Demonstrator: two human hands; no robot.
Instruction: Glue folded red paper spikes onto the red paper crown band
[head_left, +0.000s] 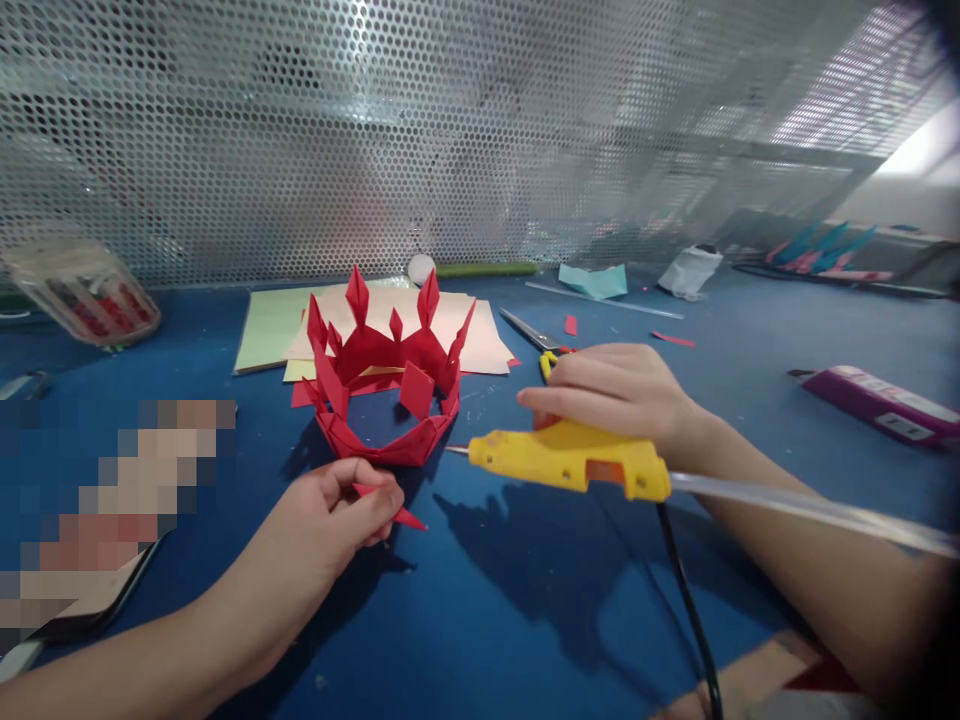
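My left hand (349, 510) pinches a small folded red paper piece (409, 519) between thumb and fingers, just in front of a red paper crown (386, 445). The crown stands upright on the blue table, with pointed diamond-shaped tips around its rim. In my right hand (611, 390) is a yellow glue gun (566, 460), its metal nozzle pointing left toward the crown's near right side. A long clear glue stick (810, 513) sticks out of its rear, and a black cord hangs down. The fingers of my right hand are partly hidden behind the gun.
Coloured paper sheets (484, 340) lie behind the crown. Scissors (529, 330) rest beyond my right hand. A jar (82, 295) lies at far left, a purple tool or pack (874, 400) at right. Perforated metal (262, 150) closes off the back. A blurred-out device lies left.
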